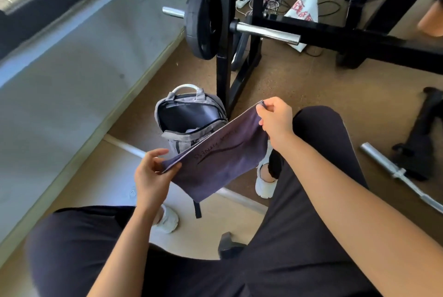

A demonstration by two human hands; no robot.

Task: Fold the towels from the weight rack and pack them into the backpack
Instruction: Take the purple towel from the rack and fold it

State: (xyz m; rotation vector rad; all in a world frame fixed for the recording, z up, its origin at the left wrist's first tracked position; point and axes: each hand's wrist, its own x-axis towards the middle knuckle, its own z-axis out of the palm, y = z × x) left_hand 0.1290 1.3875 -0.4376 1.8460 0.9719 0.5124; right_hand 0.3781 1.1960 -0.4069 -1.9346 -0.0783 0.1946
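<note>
A dark purple towel [223,160] with black lettering hangs folded over, stretched taut between my hands above my knees. My left hand [151,174] pinches its near-left corner. My right hand [275,119] pinches the far-right corner, held higher. Behind the towel a grey backpack [189,116] stands on the floor with its main compartment unzipped and open toward me; something pale shows inside. The black weight rack [224,32] rises just behind the backpack, holding a barbell with a black plate [203,18].
A grey wall [72,68] runs along the left. A loose steel bar [395,172] and dark equipment lie on the floor at right. A power strip with cables [244,1] and a white bag [304,6] sit beyond the rack. My white shoes [263,181] flank the backpack.
</note>
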